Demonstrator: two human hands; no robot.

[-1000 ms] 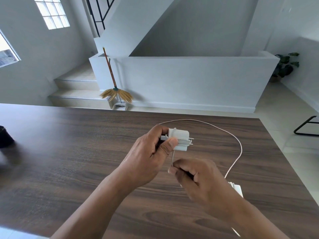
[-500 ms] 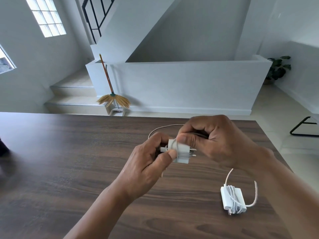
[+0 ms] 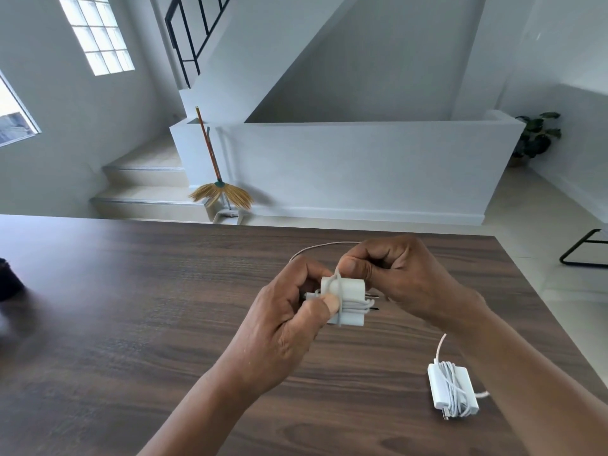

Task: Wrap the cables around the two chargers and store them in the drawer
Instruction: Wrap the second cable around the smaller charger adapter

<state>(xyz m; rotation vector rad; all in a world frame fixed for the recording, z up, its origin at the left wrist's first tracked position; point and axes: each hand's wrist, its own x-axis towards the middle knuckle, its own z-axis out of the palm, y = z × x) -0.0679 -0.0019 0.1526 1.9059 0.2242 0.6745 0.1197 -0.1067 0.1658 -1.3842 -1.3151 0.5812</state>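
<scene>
While the left hand (image 3: 279,327) grips the white charger (image 3: 345,299) above the brown table (image 3: 131,324), its two metal prongs point to the right, so it lies longways from left to right. The left thumb presses the wound cable (image 3: 353,304) against it. The right hand (image 3: 394,274) pinches the loose cable at the charger's top edge. Half a second ago this hand was already there; a second ago it was lower, pulling the cable down. The second charger (image 3: 452,390), already wrapped, lies flat on the table near the right arm.
</scene>
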